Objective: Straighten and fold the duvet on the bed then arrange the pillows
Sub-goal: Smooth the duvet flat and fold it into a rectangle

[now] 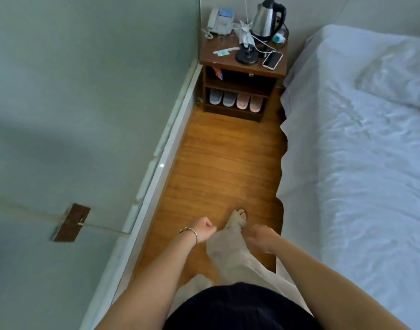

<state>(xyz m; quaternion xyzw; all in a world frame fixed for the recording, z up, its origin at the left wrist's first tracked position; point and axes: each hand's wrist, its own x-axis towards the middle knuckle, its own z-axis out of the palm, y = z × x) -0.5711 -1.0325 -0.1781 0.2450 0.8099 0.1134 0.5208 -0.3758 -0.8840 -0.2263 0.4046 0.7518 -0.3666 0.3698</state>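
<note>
Your left hand (204,228) is curled into an empty fist and your right hand (261,236) hangs loosely open, holding nothing, both in the aisle beside the bed (299,163). The white bedding (359,175) lies wrinkled with a pillow (399,75) at the head; whether it is duvet or sheet cannot be told. Beyond, cables trail around the kettle (267,17) and phone (272,60) on the nightstand (242,67), so a wide pull risks snagging them.

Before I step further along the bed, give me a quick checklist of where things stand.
1. Left hand free: cannot tell, fist closed, seemingly pinching the trouser cloth.
2. Right hand free: ok, fingers loose, holding nothing.
3. Aisle floor clear up to the nightstand: ok.
4. Bed cover straightened: not ok, wrinkled all over.
5. Pillow arranged: cannot tell, only partly in view at the head end.
6. Kettle cords clear of the bed: ok.
</note>
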